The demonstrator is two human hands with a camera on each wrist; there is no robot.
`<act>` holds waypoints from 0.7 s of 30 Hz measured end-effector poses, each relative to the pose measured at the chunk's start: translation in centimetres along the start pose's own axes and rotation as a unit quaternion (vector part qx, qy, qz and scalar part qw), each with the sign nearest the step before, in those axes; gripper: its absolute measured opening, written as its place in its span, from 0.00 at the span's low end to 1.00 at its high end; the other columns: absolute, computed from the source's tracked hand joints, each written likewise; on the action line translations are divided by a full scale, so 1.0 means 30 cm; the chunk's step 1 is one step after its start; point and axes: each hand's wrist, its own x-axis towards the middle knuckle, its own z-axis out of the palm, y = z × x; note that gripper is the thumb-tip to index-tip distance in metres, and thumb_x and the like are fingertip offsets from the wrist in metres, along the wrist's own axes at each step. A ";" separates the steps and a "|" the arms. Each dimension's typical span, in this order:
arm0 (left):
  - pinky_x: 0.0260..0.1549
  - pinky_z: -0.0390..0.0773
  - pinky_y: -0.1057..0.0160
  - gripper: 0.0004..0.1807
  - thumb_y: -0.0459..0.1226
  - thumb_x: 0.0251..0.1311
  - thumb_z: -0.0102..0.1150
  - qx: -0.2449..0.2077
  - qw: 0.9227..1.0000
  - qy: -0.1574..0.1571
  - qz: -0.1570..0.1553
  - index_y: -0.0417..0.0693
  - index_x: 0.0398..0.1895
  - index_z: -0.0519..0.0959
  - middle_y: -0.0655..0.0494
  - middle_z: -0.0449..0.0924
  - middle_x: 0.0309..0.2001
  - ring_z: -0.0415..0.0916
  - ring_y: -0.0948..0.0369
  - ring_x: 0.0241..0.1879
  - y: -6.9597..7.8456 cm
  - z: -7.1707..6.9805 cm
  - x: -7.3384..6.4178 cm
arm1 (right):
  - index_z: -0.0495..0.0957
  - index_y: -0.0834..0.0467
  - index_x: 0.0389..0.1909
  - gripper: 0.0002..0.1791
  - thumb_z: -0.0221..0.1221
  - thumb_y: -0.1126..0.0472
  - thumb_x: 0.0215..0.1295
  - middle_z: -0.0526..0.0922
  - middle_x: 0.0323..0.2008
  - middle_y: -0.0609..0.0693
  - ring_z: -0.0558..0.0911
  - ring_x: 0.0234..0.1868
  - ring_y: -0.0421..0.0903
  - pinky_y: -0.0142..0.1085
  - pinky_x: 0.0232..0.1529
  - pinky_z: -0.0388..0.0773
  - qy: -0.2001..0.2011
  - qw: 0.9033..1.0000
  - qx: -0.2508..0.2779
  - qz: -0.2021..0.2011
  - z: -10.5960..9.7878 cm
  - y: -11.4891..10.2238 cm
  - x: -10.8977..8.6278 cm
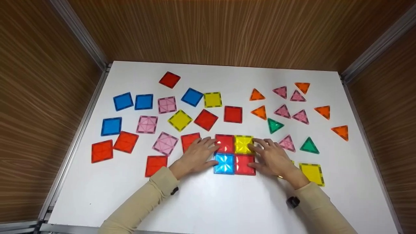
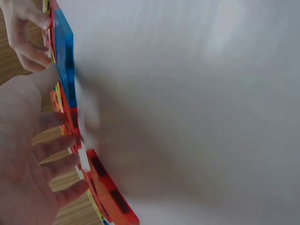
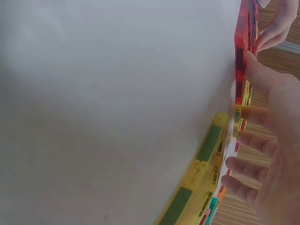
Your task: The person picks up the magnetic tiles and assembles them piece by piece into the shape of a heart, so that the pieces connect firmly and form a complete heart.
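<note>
Four square magnetic tiles lie edge to edge in a two-by-two block in the head view. A red tile (image 1: 224, 144) and a yellow tile (image 1: 243, 145) form its far row. Nearer are a blue tile (image 1: 224, 163) and another red tile (image 1: 243, 164). My left hand (image 1: 196, 154) lies along the block's left side, its thumb at the blue tile and fingertips by the far red one. On the opposite side, my right hand (image 1: 273, 158) touches the near red tile with its thumb and the yellow tile with a finger. Both hands have extended, relaxed fingers.
Loose red, blue, pink and yellow squares, such as a blue square (image 1: 111, 126), are scattered left and behind. Orange, pink and green triangles, including a green triangle (image 1: 309, 146), lie at right. A yellow square (image 1: 312, 174) sits beside the right wrist. Wood-patterned panels (image 1: 195, 32) enclose the white table (image 1: 195, 204).
</note>
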 end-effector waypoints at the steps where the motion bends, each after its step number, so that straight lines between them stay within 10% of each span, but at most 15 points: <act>1: 0.82 0.58 0.42 0.40 0.61 0.73 0.56 -0.003 1.000 0.002 0.001 0.58 0.82 0.63 0.50 0.62 0.82 0.57 0.49 0.83 -0.005 0.001 -0.004 | 0.74 0.44 0.74 0.40 0.66 0.32 0.65 0.70 0.77 0.52 0.72 0.72 0.58 0.65 0.69 0.74 0.000 1.000 0.001 0.000 0.000 0.000 0.000; 12: 0.82 0.59 0.42 0.41 0.63 0.71 0.56 0.005 1.000 -0.001 0.000 0.59 0.82 0.63 0.51 0.61 0.83 0.56 0.49 0.83 -0.009 0.014 -0.030 | 0.76 0.47 0.73 0.39 0.67 0.33 0.65 0.74 0.74 0.55 0.73 0.70 0.59 0.62 0.67 0.77 0.000 0.999 -0.009 -0.037 -0.028 -0.010 0.059; 21: 0.81 0.58 0.41 0.41 0.63 0.71 0.57 0.004 1.000 -0.001 0.003 0.60 0.82 0.63 0.51 0.62 0.82 0.57 0.48 0.83 -0.015 0.015 -0.031 | 0.74 0.55 0.74 0.36 0.66 0.42 0.71 0.74 0.73 0.60 0.73 0.72 0.66 0.66 0.73 0.69 0.044 0.998 0.024 -0.023 -0.129 0.046 0.247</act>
